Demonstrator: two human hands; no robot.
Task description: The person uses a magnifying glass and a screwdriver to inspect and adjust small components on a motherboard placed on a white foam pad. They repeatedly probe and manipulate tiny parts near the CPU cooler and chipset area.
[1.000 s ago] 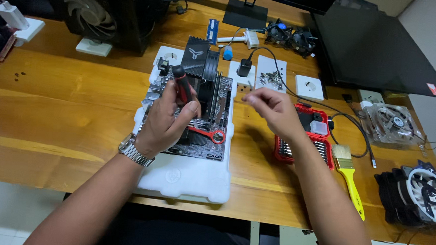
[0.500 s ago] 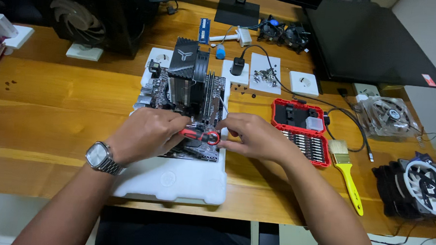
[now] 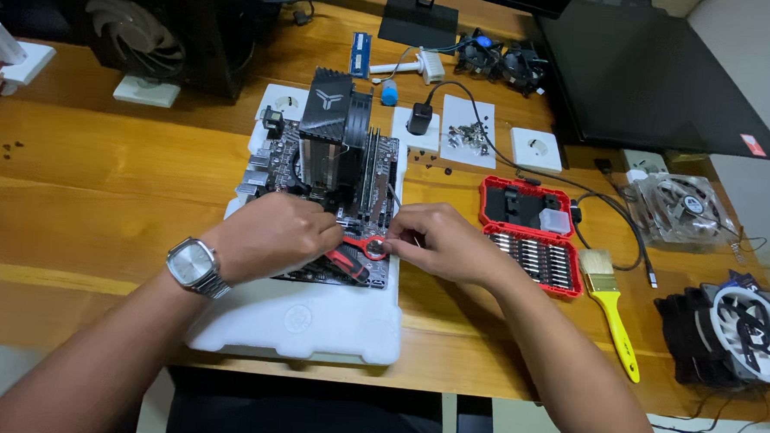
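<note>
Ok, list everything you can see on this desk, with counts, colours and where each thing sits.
motherboard: one, black, on the foam
foam: one, white, desk centre
cooler: one, black, on the motherboard
screwdriver: one, red and black, at both hands
bit case: one, red, open, right of the foam
brush: one, yellow handle, right of the bit case
fans: two, far right
screws: a pile, on white paper
desk: one, wooden
left hand: one, wears a watch, holds the screwdriver
right hand: one, fingertips at the screwdriver tip

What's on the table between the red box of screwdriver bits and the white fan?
In the head view, a yellow-handled paintbrush lies between the red bit case and the white-ringed fan.
</note>
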